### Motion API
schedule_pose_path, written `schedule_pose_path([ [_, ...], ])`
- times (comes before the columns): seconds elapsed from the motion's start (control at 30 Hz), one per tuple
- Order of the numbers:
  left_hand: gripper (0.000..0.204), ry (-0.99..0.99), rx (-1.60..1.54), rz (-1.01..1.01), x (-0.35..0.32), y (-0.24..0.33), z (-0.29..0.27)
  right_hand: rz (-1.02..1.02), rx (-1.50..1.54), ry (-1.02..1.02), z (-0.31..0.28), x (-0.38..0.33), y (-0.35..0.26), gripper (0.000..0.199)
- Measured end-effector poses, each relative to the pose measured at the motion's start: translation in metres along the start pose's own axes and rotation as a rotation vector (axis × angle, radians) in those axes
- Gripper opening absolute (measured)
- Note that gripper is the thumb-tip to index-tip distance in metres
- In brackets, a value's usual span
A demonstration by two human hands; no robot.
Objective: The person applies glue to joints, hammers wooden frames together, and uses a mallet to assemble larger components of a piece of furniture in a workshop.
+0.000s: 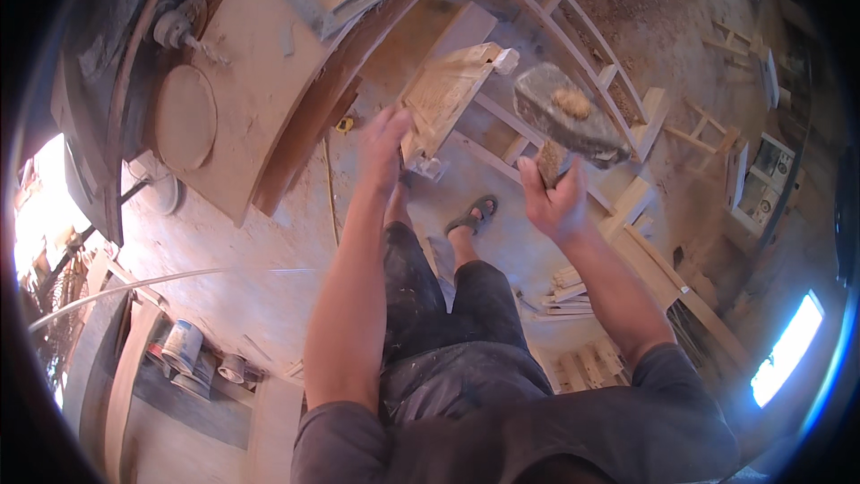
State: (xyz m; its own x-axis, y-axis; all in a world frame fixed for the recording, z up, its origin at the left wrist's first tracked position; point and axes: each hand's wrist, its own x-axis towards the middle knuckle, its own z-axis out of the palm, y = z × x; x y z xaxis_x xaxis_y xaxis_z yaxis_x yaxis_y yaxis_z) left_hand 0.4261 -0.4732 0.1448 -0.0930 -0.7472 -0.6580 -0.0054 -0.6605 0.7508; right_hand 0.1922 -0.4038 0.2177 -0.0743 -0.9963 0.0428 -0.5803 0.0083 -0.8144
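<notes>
My left hand (385, 145) is closed on the near left edge of a pale wooden panel (452, 94). The panel is tilted, with whitish blocks sticking out at its far and near corners. In my right hand (557, 200) is the short handle of a heavy mallet (546, 106), fingers wrapped round it. Its big, grey, worn head is raised to the right of the panel, apart from it, and the handle's pale end shows through the head.
At upper left a wooden worktable (260, 63) bears a drill-like tool (175, 29). A ladder-like wooden frame (555, 4) lies beyond the mallet. Cans (183, 346) stand at lower left, and wood strips (569, 296) are stacked at right. A yellow tape measure (344, 125) is beside the worktable.
</notes>
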Motion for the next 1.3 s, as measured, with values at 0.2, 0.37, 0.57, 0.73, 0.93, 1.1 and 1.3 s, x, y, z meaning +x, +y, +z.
schedule_pose_path([
  [0.2, 0.047, 0.213, -0.495, -0.373, -0.024, -0.06, 0.005, 0.159, -0.399, -0.365, 0.01, 0.022, 0.025, 0.034],
  [0.37, 0.04, 0.153, -0.944, -0.309, -0.033, -0.065, 0.016, 0.084, -0.213, -0.151, 0.004, -0.001, -0.011, 0.038],
  [0.57, 0.035, 0.197, -1.032, -0.342, -0.028, -0.055, 0.021, 0.186, -0.389, -0.346, 0.024, 0.006, 0.016, 0.036],
  [0.73, 0.038, 0.198, -1.049, -0.351, -0.038, -0.068, 0.024, 0.1, -0.361, -0.184, 0.03, -0.021, 0.016, 0.029],
  [0.93, 0.044, 0.083, -0.827, -0.366, -0.043, -0.069, 0.005, 0.207, -0.335, -0.383, 0.02, -0.016, 0.007, 0.029],
  [1.1, 0.043, -0.024, -0.761, -0.311, -0.044, -0.076, -0.048, 0.443, -0.141, -0.286, 0.021, -0.094, 0.0, 0.034],
  [1.3, 0.038, 0.116, -0.604, -0.27, -0.052, -0.06, -0.071, 0.333, -0.362, -0.648, 0.042, -0.125, -0.015, 0.033],
])
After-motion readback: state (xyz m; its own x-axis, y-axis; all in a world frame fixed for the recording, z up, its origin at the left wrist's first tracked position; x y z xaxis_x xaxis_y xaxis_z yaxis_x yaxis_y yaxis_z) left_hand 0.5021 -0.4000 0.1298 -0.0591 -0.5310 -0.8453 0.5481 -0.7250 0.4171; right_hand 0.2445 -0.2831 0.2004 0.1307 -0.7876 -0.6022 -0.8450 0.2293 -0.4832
